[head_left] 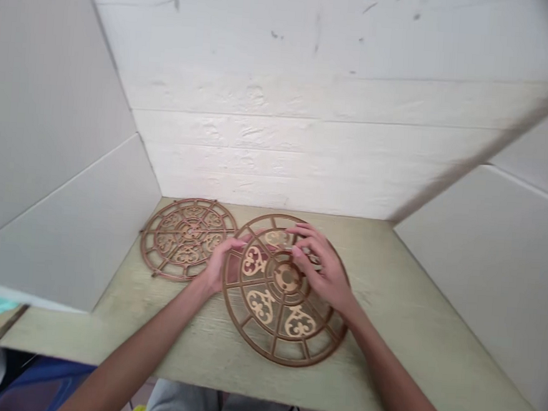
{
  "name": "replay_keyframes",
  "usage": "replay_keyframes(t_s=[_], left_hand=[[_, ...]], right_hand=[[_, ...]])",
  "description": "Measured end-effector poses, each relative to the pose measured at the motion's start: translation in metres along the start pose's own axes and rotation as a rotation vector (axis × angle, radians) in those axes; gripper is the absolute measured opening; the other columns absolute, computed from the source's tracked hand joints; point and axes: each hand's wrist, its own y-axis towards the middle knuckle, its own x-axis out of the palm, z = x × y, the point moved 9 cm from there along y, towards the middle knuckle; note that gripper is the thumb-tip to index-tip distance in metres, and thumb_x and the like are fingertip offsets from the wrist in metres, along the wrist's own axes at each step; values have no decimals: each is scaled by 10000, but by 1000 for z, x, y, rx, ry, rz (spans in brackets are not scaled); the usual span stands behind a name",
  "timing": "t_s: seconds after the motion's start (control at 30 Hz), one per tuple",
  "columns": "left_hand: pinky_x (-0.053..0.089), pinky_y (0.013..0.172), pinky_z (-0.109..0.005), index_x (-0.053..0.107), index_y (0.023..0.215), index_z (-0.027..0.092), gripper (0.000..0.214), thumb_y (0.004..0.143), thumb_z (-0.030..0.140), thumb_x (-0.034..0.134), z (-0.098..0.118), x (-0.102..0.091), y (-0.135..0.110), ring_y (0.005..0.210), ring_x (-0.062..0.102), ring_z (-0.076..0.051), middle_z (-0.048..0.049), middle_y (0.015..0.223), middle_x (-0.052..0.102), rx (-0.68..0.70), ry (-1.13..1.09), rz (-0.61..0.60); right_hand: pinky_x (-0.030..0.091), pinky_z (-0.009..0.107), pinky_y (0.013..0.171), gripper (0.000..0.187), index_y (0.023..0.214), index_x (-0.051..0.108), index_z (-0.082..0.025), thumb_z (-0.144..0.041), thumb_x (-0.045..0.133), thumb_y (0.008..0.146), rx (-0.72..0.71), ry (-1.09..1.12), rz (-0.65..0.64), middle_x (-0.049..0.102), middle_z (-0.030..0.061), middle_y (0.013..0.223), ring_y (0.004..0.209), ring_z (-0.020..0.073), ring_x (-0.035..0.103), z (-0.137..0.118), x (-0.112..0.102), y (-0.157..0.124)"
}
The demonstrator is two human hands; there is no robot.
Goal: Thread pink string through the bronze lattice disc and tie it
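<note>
one trivet (pixel 261 306) clamped between left hand (pixel 218 267), right hand (pixel 321 265); second trivet (pixel 187 240) just beside

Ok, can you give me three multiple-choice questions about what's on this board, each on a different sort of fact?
1. Where does the farther brown lattice disc lie relative to the nearer brown lattice disc? A) left B) right C) on top
2. How many lattice discs lie on the pale board? A) one B) two C) three
3. How are the left hand and right hand? A) gloved B) bare C) in mittens

1: A, it sits left of the nearer one.
2: B, only those two show.
3: B, skin shows on both.
</note>
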Motion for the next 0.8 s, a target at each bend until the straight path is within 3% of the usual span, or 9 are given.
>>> replay_keyframes(t_s=[0.17,0.33,0.57,0.8], left_hand=[[504,961,-355,663,1251,109,473,818,273,567,-6,-5,3,979,698,-249,-139,1084,720,-7,4,-22],[484,999,-371,673,1242,117,440,859,302,558,-7,-10,5,978,699,-249,-147,1106,714,5,-16,-25],[471,1010,-380,635,1311,124,488,881,331,533,-8,-4,5,1002,691,-250,-154,1151,699,13,-13,-81],[474,981,-364,624,1325,127,522,857,354,570,-9,-7,6,1006,681,-253,-143,1128,706,14,18,-76]], right_hand=[[434,492,1054,29,926,586,-234,-223,568,945,-13,-61,86,667,76,1130,1225,256,562,9,-2,-6],[479,484,967,45,918,583,-225,-255,565,944,-74,-225,174,670,77,996,1074,265,613,2,-4,-9],[477,499,957,137,968,543,-236,-342,458,988,0,-280,111,656,100,1048,1078,277,607,16,6,-12],[455,487,963,116,948,505,-290,-367,430,990,32,-269,73,649,85,1033,1066,284,604,22,14,-13]])
